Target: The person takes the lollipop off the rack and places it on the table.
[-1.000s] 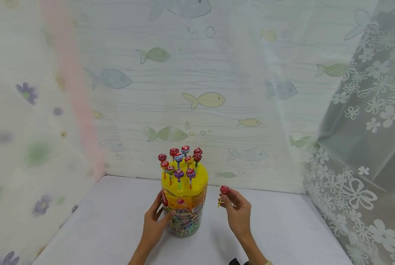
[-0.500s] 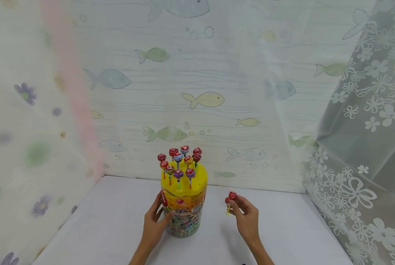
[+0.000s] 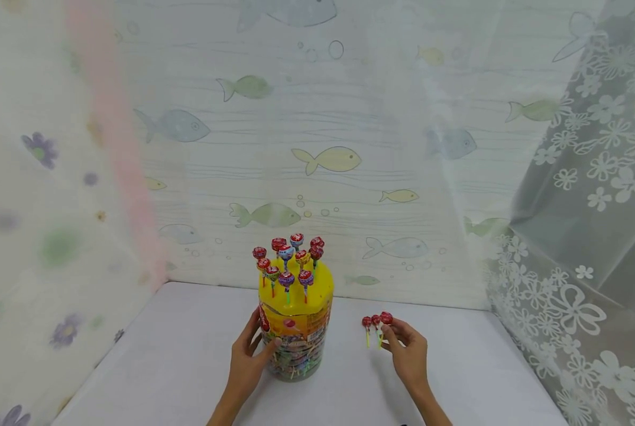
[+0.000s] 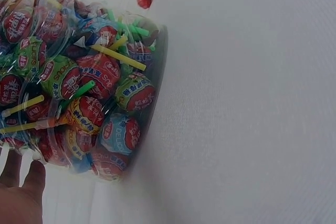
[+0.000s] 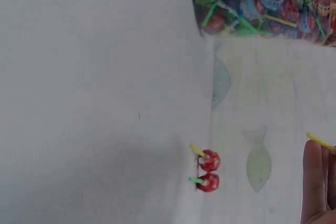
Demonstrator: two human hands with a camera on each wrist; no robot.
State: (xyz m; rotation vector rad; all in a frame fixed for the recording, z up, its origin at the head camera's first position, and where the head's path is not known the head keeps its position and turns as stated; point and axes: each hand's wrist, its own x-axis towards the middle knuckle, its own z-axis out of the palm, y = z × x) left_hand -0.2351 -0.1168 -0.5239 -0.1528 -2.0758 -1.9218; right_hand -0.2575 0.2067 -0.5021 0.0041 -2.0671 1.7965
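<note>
My left hand holds the left side of a big clear lollipop jar, thumb across its front. Lollipops stand upright in the jar's yellow lid. To the right of the jar, my right hand pinches a red-wrapped lollipop with a yellow stick. Just left of it, two more red lollipops rest on the table, apart from the jar. In the right wrist view, those two lollipops show a yellow and a green stick, while the held lollipop's head is mostly out of frame.
A white cloth covers the table. Behind it hangs a pale curtain printed with fish. A flowered sheet borders the left side, and a translucent floral sheet the right.
The right hand has moved right and slightly down with the red lollipop, away from the jar and beside the two lollipops on the table. My left hand stays on the jar.
</note>
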